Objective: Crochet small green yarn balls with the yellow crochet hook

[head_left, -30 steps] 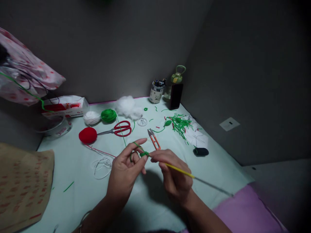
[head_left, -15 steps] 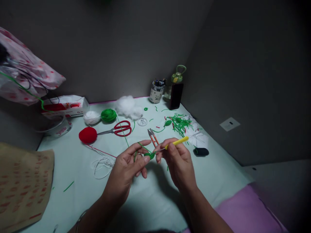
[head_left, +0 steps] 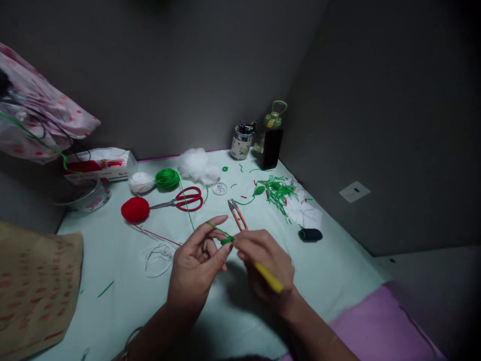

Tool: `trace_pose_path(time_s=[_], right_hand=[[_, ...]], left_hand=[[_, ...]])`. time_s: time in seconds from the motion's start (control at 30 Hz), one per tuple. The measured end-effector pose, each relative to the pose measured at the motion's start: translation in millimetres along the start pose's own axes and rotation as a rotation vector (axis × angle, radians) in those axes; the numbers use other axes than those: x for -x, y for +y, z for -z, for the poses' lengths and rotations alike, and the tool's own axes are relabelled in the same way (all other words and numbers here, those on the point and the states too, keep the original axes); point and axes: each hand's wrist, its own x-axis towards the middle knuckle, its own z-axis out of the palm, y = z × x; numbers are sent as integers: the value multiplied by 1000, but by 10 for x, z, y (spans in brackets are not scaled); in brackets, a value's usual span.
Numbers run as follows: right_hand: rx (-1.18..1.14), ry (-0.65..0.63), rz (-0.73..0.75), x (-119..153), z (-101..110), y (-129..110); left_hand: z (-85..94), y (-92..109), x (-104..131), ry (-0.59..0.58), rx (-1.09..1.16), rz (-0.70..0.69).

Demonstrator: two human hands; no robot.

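My left hand [head_left: 199, 258] pinches a small green crochet piece [head_left: 227, 240] between thumb and fingers, with green yarn looped over its raised index finger. That strand leads back to the green yarn ball [head_left: 167, 179]. In my right hand [head_left: 265, 263] is a yellow-handled crochet hook [head_left: 268, 277], its handle slanting down toward me. The hook's tip is hidden by the fingers, which are close against the green piece. Motion blurs the right hand somewhat. Just behind the hands lie orange thread snips [head_left: 237, 214] with their blades pointing away.
Red-handled scissors [head_left: 189, 199] lie beside a red yarn ball [head_left: 135, 209]. White stuffing [head_left: 198, 165], a pen jar [head_left: 241, 143] and a phone [head_left: 272, 149] stand farther back. Green yarn scraps [head_left: 280, 193] and a dark spool [head_left: 311, 234] are at right. A brown paper bag [head_left: 37, 291] is at left.
My right hand has turned over, swinging the hook's handle from pointing up and right to pointing down toward me. My left index finger has lowered slightly. The table things stay put.
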Motion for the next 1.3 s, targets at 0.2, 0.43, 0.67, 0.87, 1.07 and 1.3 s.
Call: trace_pose_path(time_s=[0.2, 0.43, 0.67, 0.87, 1.07, 1.3], right_hand=[[-131, 111, -76, 14, -8, 23], [-486, 103, -362, -72, -96, 70], [-130, 91, -83, -36, -40, 22], [-688, 150, -522, -65, -51, 102], [-795, 141, -623, -56, -73, 116], [-600, 109, -524, -40, -8, 52]], left_hand=[[19, 120, -62, -205, 415, 325], [16, 60, -49, -174, 250, 144], [16, 62, -87, -188, 410, 298], [34, 105, -99, -172, 396, 247], [50, 21, -84, -199, 190, 134], [78, 38, -65, -148, 49, 91]])
